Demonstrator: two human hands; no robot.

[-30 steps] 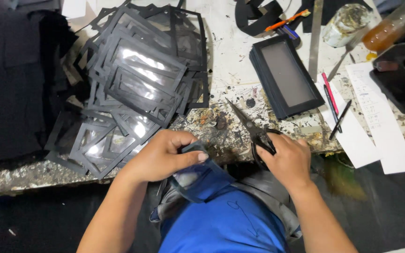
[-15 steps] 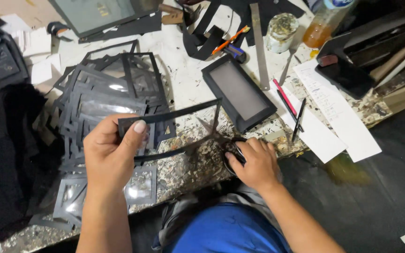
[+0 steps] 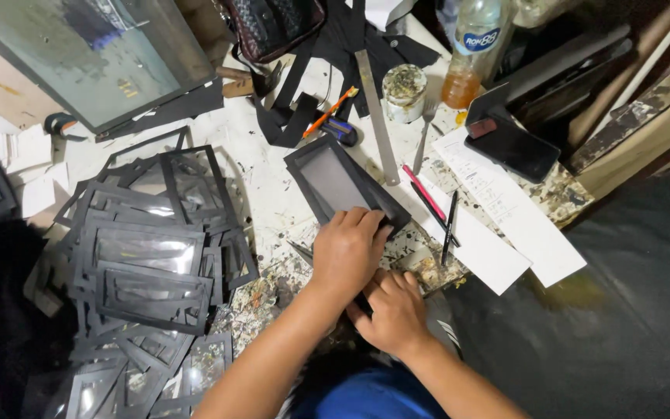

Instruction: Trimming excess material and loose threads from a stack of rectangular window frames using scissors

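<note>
Hands (image 3: 350, 252) on black tray (image 3: 335, 182) beside frames (image 3: 149, 268)

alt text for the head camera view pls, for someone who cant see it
Seen from above, a person's left hand presses on the near end of a shallow black tray on a paint-spattered workbench, with the right hand tucked just beneath it. A heap of black frames lies to the left; a metal ruler, pens and paper sheets lie to the right.

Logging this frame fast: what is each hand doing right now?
Left hand: fingers flat, pressing on the black frame; nothing gripped.
Right hand: curled at the table edge; grip cannot be told.
</note>
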